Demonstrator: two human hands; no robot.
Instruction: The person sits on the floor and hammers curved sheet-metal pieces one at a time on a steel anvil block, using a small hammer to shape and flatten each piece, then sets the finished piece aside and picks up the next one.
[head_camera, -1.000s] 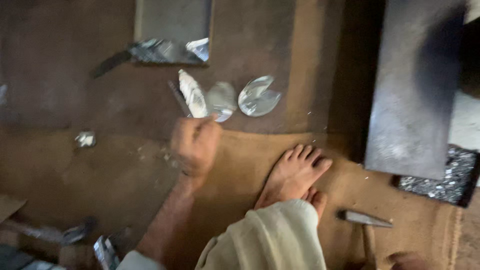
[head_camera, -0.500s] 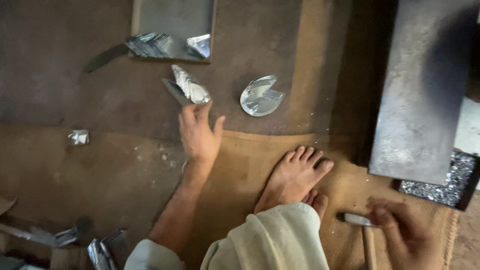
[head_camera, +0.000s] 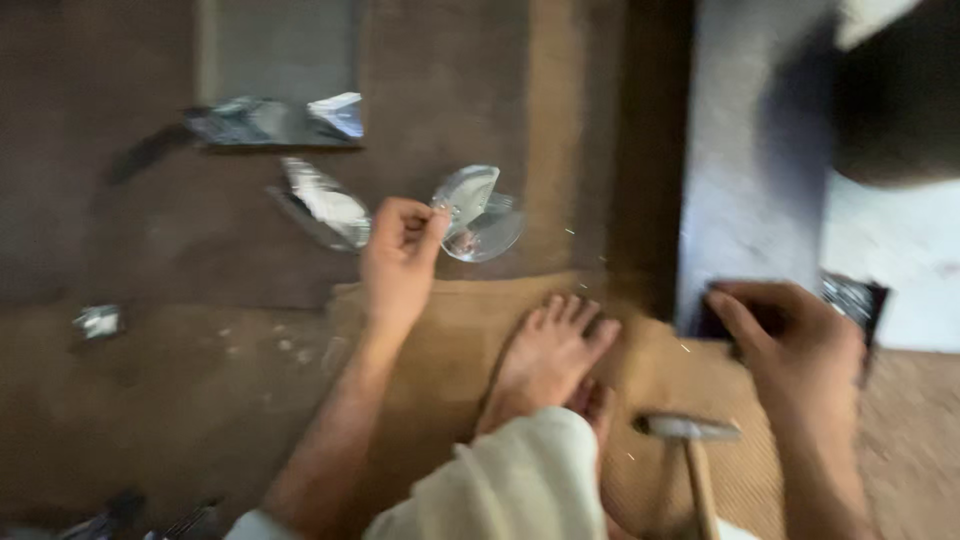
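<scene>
My left hand (head_camera: 400, 255) pinches the edge of a shiny round metal piece (head_camera: 480, 213) and holds it just above the brown floor. Beside it lies a folded shiny metal scrap (head_camera: 325, 205). My right hand (head_camera: 790, 345) reaches out to the right, fingers spread, over a dark grey slab (head_camera: 750, 180) and a dark crinkled foil-like piece (head_camera: 855, 300); it holds nothing that I can see. A hammer (head_camera: 690, 445) with a wooden handle lies on the burlap mat (head_camera: 450, 320) below that hand. My bare foot (head_camera: 550, 355) rests on the mat between the hands.
A flat grey plate (head_camera: 280, 60) lies at the far side with shiny metal pieces (head_camera: 280, 118) at its near edge. A small shiny scrap (head_camera: 98, 320) sits at the left. More metal bits (head_camera: 150, 520) lie at the lower left. The picture is blurred.
My left hand has taken hold of the round metal piece and lifted it. My right hand has moved up from the hammer toward the dark slab. The camera has shifted right.
</scene>
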